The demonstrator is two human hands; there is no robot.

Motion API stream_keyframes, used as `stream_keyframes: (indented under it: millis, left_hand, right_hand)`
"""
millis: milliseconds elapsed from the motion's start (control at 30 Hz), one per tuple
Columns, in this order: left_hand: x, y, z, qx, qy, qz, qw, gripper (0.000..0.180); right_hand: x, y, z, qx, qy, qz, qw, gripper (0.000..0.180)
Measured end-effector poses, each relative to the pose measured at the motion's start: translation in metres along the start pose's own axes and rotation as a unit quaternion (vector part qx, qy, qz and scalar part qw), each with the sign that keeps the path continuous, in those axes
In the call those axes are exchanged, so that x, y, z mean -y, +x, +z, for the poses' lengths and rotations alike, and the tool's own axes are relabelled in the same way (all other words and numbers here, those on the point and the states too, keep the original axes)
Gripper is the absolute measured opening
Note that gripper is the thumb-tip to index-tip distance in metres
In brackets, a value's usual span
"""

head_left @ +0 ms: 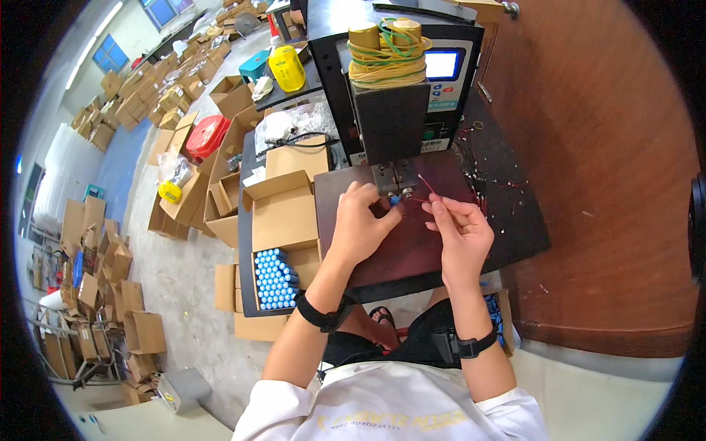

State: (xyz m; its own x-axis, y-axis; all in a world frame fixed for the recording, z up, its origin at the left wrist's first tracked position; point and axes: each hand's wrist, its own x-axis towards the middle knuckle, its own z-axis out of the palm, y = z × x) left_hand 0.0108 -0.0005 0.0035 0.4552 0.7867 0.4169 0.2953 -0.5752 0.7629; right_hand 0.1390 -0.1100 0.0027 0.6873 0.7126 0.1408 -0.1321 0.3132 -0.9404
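Cartons point(140, 95) crowd the floor off to my left; a black machine point(445, 99) stands at the far edge of the dark surface point(523, 228), a coil of yellow wire point(388, 70) on its head; a reddish-brown board point(390, 253) lies before it; at the near left corner of the surface an open box point(285, 209) holds rows of blue cylinders point(276, 279); wire scraps point(478, 180) litter the right side.

Near the board's far edge, just beside the machine's metal parts point(408, 192), is a small blue piece point(395, 199); my left hand point(362, 220) has thumb and forefinger closed about it, though its tilt is too small to tell; my right hand point(463, 231) pinches a thin red wire point(426, 184) between thumb and forefinger.

To do this well, I judge that I should brace the blue piece firmly, grip the wire close to its end so it can't swing, and leave my fingertips clear of the metal.

Both forearms reach forward from the near edge, converging; my left wrist bends inward with the knuckles arched; my right hand is raised, palm turned inward, its other fingers loosely curled.
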Motion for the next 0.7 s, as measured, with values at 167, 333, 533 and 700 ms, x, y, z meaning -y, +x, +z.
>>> stream_keyframes:
  millis: [167, 333, 533, 700]
  left_hand:
    - [0.0048, 0.0003, 0.0002, 0.016, 0.021, 0.021, 0.999, 0.017]
    - [0.0060, -0.0009, 0.0008, 0.015, 0.022, 0.010, 1.000, 0.018]
    - [0.0035, 0.0001, 0.0000, 0.022, 0.017, 0.004, 1.000, 0.018]
    - [0.0058, -0.0001, 0.0001, 0.022, 0.016, 0.006, 1.000, 0.018]
  right_hand:
    - [-0.0054, 0.0020, 0.0050, 0.005, 0.003, -0.004, 1.000, 0.014]
    - [-0.0050, 0.0011, 0.0041, 0.006, 0.006, -0.002, 1.000, 0.013]
    - [-0.0070, 0.0026, 0.0034, 0.014, -0.002, -0.005, 1.000, 0.013]
    - [-0.0062, 0.0033, 0.0042, 0.012, 0.005, 0.002, 1.000, 0.013]
